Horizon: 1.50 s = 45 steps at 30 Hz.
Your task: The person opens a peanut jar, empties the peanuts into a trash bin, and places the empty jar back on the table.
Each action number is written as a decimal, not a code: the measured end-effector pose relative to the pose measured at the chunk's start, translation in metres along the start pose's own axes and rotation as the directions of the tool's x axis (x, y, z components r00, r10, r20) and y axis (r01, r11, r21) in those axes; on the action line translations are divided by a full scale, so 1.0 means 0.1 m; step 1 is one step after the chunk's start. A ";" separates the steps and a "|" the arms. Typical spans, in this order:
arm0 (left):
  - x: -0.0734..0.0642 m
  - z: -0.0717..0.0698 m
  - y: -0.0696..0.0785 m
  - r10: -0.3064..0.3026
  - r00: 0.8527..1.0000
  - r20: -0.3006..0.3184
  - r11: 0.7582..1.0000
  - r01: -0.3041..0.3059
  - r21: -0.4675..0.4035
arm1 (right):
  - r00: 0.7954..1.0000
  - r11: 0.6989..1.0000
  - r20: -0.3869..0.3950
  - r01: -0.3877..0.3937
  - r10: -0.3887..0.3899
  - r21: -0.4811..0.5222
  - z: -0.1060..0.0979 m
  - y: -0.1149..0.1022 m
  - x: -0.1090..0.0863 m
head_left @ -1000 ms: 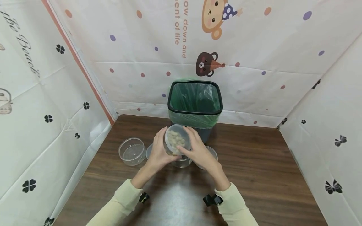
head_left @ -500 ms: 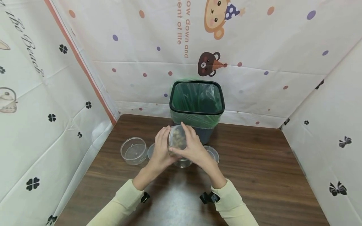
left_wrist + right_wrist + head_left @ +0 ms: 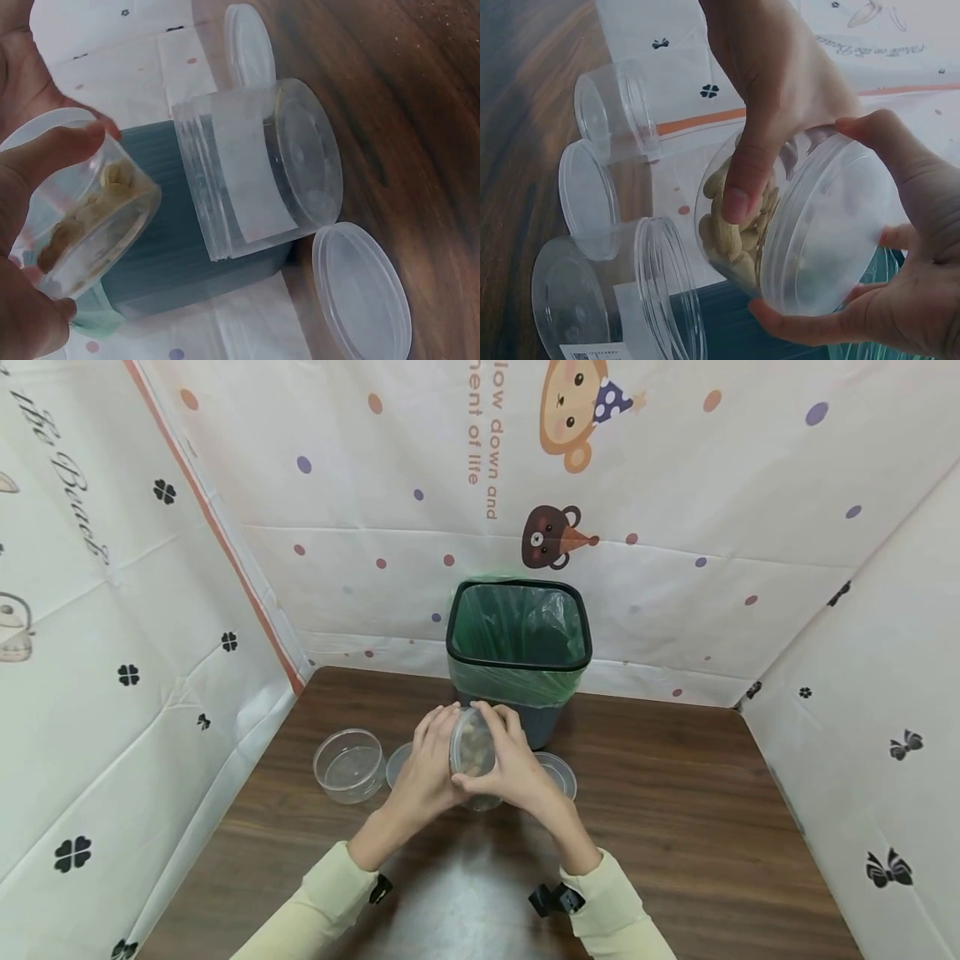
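Note:
In the head view both hands hold a round clear plastic jar (image 3: 474,750) of pale nuts, which look like cashews, over the table. The jar is tipped on its side. My left hand (image 3: 426,767) grips the jar's body, thumb laid along the wall in the right wrist view. With spread, curved fingers my right hand (image 3: 517,767) grasps the rim of the translucent lid (image 3: 825,225), which sits on the jar. Below the hands stands a clear jar (image 3: 255,165) without a lid, partly hidden in the head view. A label shows on its side in the right wrist view.
Another clear jar (image 3: 350,768) stands to the left. One loose lid (image 3: 397,765) lies between it and the hands, another lid (image 3: 558,774) to the right. Behind the hands a bin (image 3: 517,681) lined with a green bag stands against the patterned cloth wall (image 3: 360,460).
The held jar has tipped from its lid facing up towards the head camera to its lid facing right. Both hands have turned with it and stay on it.

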<state>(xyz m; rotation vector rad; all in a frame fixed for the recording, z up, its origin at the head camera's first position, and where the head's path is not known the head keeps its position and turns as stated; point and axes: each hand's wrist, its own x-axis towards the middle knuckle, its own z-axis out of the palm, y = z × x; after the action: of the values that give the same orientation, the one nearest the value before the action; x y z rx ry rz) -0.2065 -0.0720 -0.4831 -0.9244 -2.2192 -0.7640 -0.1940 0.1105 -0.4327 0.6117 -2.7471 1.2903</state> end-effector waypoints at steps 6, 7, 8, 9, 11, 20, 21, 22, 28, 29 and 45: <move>0.07 -0.04 -0.05 0.032 0.999 0.037 0.999 -0.031 -0.028 | 0.990 0.988 0.011 0.140 -0.139 -0.064 -0.06 0.02 -0.01; 0.08 -0.06 -0.06 0.026 0.998 0.055 0.999 -0.024 -0.048 | 0.985 0.982 0.023 0.170 -0.169 -0.079 -0.07 0.03 -0.02; 0.10 -0.07 -0.06 0.022 0.997 0.072 0.997 -0.017 -0.070 | 0.980 0.976 0.036 0.196 -0.193 -0.090 -0.08 0.03 -0.02; 0.11 -0.08 -0.07 0.018 0.996 0.087 0.996 -0.010 -0.090 | 0.975 0.970 0.049 0.219 -0.215 -0.101 -0.09 0.04 -0.02; 0.14 -0.10 -0.07 0.013 0.994 0.109 0.994 -0.001 -0.112 | 0.969 0.963 0.062 0.247 -0.241 -0.111 -0.12 0.06 -0.03; 0.17 -0.10 0.04 0.014 0.999 0.051 1.000 -0.014 -0.010 | 0.993 0.996 0.075 0.090 -0.092 0.030 -0.18 0.02 -0.08; 0.17 -0.10 0.06 0.017 0.999 0.046 1.000 -0.017 0.002 | 0.996 0.997 0.066 0.059 -0.062 0.051 -0.18 0.01 -0.08; 0.17 -0.10 0.07 0.019 0.999 0.042 1.000 -0.020 0.017 | 0.998 0.997 0.057 0.027 -0.030 0.066 -0.18 -0.01 -0.09; 0.18 -0.12 0.12 0.024 0.999 0.041 0.997 -0.027 0.074 | 1.000 0.997 0.022 -0.005 0.003 0.073 -0.18 -0.05 -0.09; 0.18 -0.12 0.12 0.022 0.999 0.044 0.997 -0.025 0.071 | 1.000 0.998 0.018 0.015 -0.016 0.065 -0.17 -0.04 -0.09; 0.16 -0.12 0.11 -0.013 0.998 0.064 0.995 0.019 -0.093 | 0.935 0.918 0.016 0.350 -0.353 -0.189 -0.40 0.20 -0.22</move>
<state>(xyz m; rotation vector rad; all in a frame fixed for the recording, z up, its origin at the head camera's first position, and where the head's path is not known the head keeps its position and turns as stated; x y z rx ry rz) -0.2036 -0.0675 -0.4610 -0.9895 -2.2642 -0.8637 -0.1866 0.1593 -0.4258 1.0105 -2.5436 0.9381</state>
